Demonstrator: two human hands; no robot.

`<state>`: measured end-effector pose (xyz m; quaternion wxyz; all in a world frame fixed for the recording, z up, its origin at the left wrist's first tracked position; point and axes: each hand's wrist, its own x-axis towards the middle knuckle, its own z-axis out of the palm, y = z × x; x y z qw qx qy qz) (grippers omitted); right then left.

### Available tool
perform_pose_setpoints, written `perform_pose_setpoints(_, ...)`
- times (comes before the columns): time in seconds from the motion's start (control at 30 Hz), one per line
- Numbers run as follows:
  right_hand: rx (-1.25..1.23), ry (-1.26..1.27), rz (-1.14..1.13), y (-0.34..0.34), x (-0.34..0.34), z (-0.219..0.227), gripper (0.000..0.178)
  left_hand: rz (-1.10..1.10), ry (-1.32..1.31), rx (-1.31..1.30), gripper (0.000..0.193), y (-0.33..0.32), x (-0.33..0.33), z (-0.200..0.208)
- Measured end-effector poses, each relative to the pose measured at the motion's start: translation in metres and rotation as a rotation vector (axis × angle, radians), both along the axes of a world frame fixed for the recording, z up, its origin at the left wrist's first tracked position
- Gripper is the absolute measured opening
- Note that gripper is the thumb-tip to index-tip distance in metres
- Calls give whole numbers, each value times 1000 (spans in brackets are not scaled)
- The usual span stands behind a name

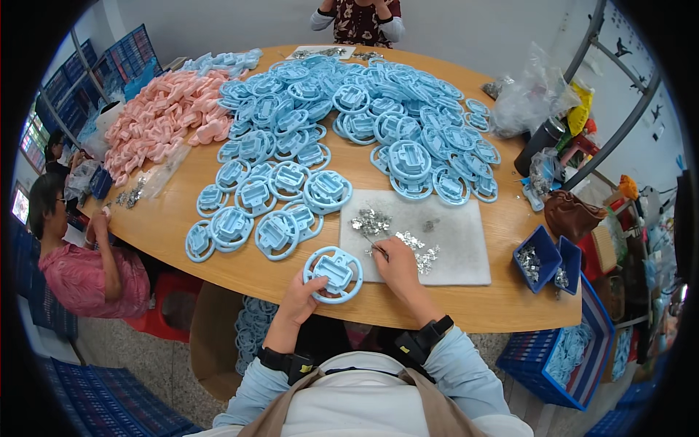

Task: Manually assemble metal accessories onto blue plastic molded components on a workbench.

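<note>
My left hand (298, 300) grips a light-blue round plastic part (337, 274) by its lower left rim, just over the table's near edge. The part is a ring with a rectangular recessed housing across its middle, facing up. My right hand (399, 266) pinches a thin dark tool, which looks like tweezers (373, 243), with its tip among small shiny metal pieces. These metal pieces (372, 221) lie in a few loose heaps on a pale grey-white board (462, 251). Whether the tip holds a piece is too small to tell.
Blue parts (287, 178) are piled across the wooden table (167, 222), with pink parts (164, 116) at the far left. Blue bins (536, 256) of metal pieces stand at right, near a brown pouch (573, 216) and dark bottle (539, 146). Other people sit left and opposite.
</note>
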<state>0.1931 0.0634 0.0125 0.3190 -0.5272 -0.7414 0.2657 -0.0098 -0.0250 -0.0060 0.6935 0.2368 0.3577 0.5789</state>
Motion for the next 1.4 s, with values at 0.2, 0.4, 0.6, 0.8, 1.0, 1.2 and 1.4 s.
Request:
perform_pose_setpoints(0.2,85,23,14,1,0,-5,10,-24,26,-25,38,2,0,-3)
perform_pose_setpoints(0.4,134,112,27,-1,1,-12,9,-44,10,-17,38,3,1,1)
perform_pose_setpoints(0.6,125,144,20,-1,0,-13,10,-64,10,-18,40,3,0,-2)
perform_pose_setpoints(0.8,-18,236,13,-6,-1,2,12,-77,6,-9,41,3,3,5)
perform_pose_setpoints(1.0,27,327,161,-16,-20,15,10,-68,30,-10,39,2,6,10)
perform_pose_setpoints(1.2,112,289,206,-19,-24,10,10,-82,56,7,37,2,6,10)
perform_pose_setpoints(1.4,-7,296,160,-21,-16,16,11,-84,70,10,37,1,8,14)
